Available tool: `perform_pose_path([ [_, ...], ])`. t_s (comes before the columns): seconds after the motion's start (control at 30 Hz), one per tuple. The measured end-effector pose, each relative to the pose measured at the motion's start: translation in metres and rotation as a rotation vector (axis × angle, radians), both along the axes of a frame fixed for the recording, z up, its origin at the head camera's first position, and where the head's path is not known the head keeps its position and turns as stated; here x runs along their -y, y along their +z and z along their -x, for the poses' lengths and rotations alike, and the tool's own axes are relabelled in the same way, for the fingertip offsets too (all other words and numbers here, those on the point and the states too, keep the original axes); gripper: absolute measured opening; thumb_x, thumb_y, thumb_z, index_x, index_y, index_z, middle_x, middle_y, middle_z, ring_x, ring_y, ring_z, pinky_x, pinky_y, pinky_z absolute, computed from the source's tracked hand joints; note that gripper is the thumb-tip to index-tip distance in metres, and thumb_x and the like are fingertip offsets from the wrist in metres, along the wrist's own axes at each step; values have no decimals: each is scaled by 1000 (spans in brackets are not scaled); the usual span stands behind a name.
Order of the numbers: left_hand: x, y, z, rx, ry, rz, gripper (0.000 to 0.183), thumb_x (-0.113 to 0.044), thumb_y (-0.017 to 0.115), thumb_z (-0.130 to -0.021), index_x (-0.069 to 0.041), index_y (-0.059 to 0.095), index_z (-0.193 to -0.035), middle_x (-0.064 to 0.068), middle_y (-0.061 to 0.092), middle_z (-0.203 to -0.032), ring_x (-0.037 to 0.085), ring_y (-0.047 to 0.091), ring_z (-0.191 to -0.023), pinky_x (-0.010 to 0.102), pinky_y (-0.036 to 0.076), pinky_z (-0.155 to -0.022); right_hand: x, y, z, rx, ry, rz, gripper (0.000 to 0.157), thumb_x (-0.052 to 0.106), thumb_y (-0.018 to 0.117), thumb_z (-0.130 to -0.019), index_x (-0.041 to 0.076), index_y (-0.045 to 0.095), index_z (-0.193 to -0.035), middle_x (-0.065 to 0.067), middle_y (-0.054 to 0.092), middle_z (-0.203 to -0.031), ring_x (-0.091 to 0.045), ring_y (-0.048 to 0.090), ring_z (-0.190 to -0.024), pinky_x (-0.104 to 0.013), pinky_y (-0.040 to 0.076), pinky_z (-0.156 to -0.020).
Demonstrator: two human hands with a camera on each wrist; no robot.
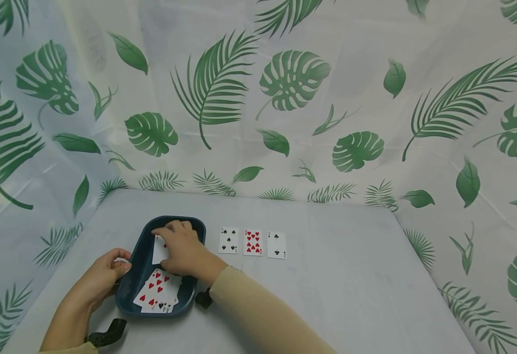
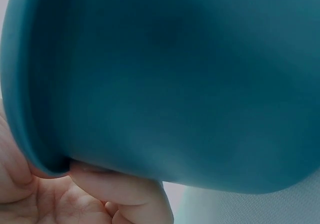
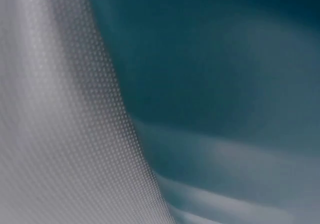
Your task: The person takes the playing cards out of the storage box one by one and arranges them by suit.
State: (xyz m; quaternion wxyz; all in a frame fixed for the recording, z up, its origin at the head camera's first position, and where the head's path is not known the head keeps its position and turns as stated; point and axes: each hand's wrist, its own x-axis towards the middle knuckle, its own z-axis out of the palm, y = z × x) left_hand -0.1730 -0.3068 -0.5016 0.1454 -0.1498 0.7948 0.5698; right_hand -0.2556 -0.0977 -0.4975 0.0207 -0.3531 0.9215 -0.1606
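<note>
A dark blue tray [image 1: 141,268] stands on the left of the table. At its left rim my left hand [image 1: 101,273] grips the edge; the left wrist view shows a finger [image 2: 122,191] tucked under the rim. My right hand [image 1: 183,250] reaches into the far part of the tray and holds a white playing card [image 1: 158,253] between thumb and fingers, hiding most of its face. Nearer in the tray, a heart card [image 1: 157,287] overlaps other cards, among them a black-suit card [image 1: 152,309]. The right wrist view shows only blurred tray wall [image 3: 190,74] and cloth.
Right of the tray, a row of face-up cards lies on the white tablecloth [image 1: 351,275]: five of spades [image 1: 229,240], ten of hearts [image 1: 252,243], two of clubs [image 1: 276,245]. A leaf-printed curtain [image 1: 302,162] rises behind. Black wrist devices [image 1: 108,333] sit at both wrists.
</note>
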Motion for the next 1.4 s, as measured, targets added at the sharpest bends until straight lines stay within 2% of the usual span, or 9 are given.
perform_pose_path([
  [0.6,-1,3,-2,-1,-10,-25,24,-2,40,-113,7,39,-135,4,66,-92,17,69,-79,37,58,-69,-9,5,8,130,45,153,77,36,88,-89,38,51,-157,5,52,-157,-18,45,-142,-32,46,-112],
  [0.87,-2,1,-1,-1,1,-5,24,-3,41,-114,6,39,-136,5,64,-91,18,67,-79,37,58,-69,-23,18,9,150,47,189,76,32,87,-90,35,52,-157,3,53,-158,-20,44,-147,-36,45,-117],
  [1.4,-2,1,-2,-6,0,7,25,-4,40,-114,7,39,-137,5,63,-92,17,68,-79,37,59,-68,-59,17,3,220,18,285,76,26,89,-89,34,54,-155,2,52,-159,-21,43,-146,-38,50,-112],
])
